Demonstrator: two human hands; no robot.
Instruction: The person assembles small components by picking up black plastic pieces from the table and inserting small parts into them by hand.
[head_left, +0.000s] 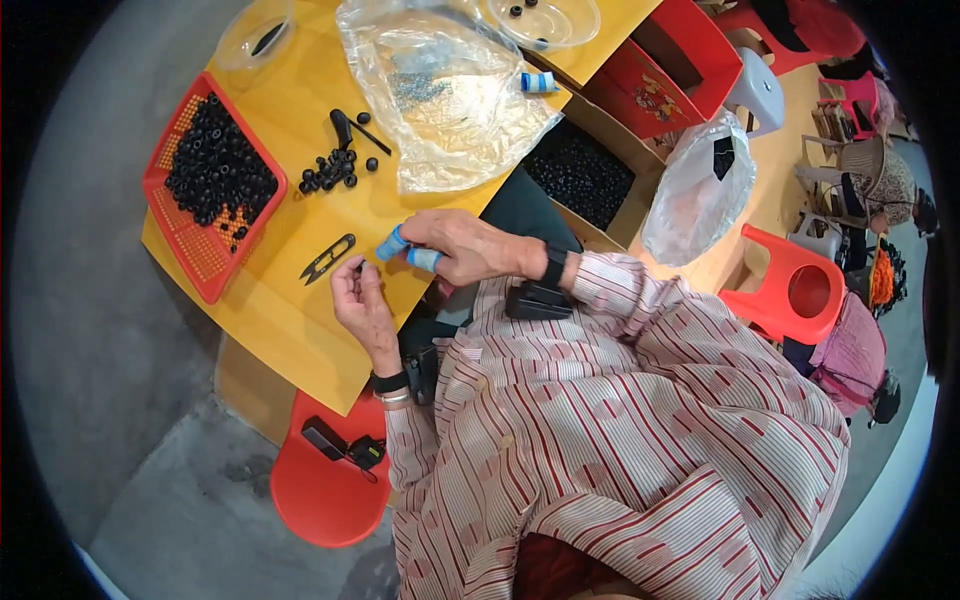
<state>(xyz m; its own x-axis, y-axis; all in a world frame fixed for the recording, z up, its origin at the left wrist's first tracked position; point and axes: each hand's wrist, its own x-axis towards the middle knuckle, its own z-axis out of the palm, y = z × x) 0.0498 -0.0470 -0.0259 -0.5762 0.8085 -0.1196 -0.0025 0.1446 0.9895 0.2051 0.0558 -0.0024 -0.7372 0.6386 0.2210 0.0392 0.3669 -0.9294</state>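
My left hand (368, 312) is closed in a pinch, with a small black rubber part (365, 266) between thumb and fingertips. Just to its right, my right hand (468, 246) has blue and white wraps (392, 243) on two fingers. Those fingers are bent and a little apart, and I see nothing between them. Black thread snips (328, 259) lie on the yellow table top (300, 345) beyond my left fingertips. Farther off is a small pile of black rubber parts (328, 172), beside a black-handled tool (342, 128).
A red basket (276, 196) of black parts stands at the left table edge. A clear plastic bag (450, 150) covers the far table; a blue-white roll (538, 82) lies beside it. Right of the table stands a cardboard box (640, 192) of black parts. Red stool (325, 490) lower left.
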